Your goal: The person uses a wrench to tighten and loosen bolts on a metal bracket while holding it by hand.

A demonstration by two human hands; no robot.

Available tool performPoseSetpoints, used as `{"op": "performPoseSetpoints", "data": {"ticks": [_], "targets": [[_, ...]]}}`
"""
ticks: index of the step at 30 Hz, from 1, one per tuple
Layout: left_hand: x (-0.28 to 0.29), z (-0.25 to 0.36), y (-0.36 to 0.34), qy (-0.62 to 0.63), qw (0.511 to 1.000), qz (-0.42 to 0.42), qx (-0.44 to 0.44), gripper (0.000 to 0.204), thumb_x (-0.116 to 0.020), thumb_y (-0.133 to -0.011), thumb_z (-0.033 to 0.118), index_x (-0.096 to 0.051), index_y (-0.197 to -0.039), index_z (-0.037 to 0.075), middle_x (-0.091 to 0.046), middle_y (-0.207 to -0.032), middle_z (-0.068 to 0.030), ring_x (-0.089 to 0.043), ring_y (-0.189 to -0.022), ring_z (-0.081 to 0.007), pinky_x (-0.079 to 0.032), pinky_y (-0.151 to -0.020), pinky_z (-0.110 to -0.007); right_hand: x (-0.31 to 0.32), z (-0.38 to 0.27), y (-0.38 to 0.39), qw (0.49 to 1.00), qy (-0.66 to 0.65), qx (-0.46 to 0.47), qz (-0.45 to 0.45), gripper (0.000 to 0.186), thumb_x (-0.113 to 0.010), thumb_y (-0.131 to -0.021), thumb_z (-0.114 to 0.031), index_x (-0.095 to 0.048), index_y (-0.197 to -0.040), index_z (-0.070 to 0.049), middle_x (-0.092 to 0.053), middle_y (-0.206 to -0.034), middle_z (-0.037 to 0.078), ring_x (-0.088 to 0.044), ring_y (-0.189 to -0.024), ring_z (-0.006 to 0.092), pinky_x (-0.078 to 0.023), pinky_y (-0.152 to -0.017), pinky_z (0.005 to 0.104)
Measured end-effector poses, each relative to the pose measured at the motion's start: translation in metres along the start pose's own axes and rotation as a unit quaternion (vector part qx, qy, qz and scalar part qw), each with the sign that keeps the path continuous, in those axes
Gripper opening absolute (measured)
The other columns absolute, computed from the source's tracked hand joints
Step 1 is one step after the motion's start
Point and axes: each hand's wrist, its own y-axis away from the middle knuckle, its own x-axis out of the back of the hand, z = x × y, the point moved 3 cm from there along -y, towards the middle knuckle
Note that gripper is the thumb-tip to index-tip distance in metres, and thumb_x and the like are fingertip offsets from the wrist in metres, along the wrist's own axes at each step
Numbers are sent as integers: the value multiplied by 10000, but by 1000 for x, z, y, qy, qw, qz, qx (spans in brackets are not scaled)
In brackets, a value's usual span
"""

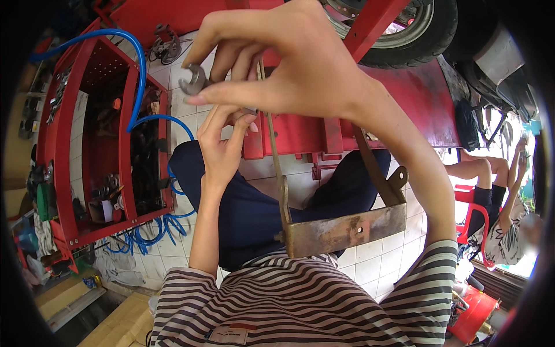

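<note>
An open-end wrench (194, 81) is pinched between the thumb and fingers of the right hand (300, 63), its forked head exposed at the fingertips, high and left of center. Just below, the left hand (222, 144) is held up with its thumb and fingers curled close together; a small dark object appears to be caught at the fingertips, though whether it is gripped cannot be told, as the view is partly blocked by the right hand.

Beside the left hand, a long bar of a worn U-shaped metal bracket (324, 234) is seen running toward the wearer, joined to a scuffed crosspiece pierced by a hole. The bracket is framed by knees in navy trousers (248, 228) and a striped shirt (300, 301).

Beyond the hands, a tyred wheel (422, 49) is seen above a red platform (413, 110). To the left, a red tool cart (51, 179) is crossed by a blue hose (139, 69), with more hose coiled on the white tiled floor (370, 263). At far right, another person (503, 237) is seen seated on a red chair (478, 217).
</note>
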Motion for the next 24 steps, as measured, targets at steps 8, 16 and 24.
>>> {"op": "performPoseSetpoints", "data": {"ticks": [8, 16, 24], "targets": [[-2, 7, -4, 14, 1000, -11, 6, 151, -673, -857, -53, -631, -1001, -70, -641, -893, -106, -634, -659, -129, -493, -617, -245, 19, -4, -3, 996, 35, -76, 16, 258, -770, -825, -110, -643, -989, 44, -722, -719, 109, -708, -624, 123, -537, -578, 228], [-3, 12, -10, -6, 1000, -24, -2, 170, -703, -832, -53, -653, -995, -65, -661, -883, -107, -630, -645, -128, -485, -609, -241, 28, -11, 7, 989, 50, -137, 31, 268, -761, -841, -97, -626, -1036, 28, -704, -716, 77, -660, -607, 73, -501, -550, 210], [1, 11, -12, -20, 999, -45, -5, 119, -718, -810, -49, -664, -915, -63, -674, -898, -116, -626, -637, -133, -478, -607, -248, 13, 4, 25, 987, 68, -95, 110, 264, -823, -751, -174, -711, -953, -45, -727, -711, 63, -693, -579, 111, -527, -559, 217]]}}
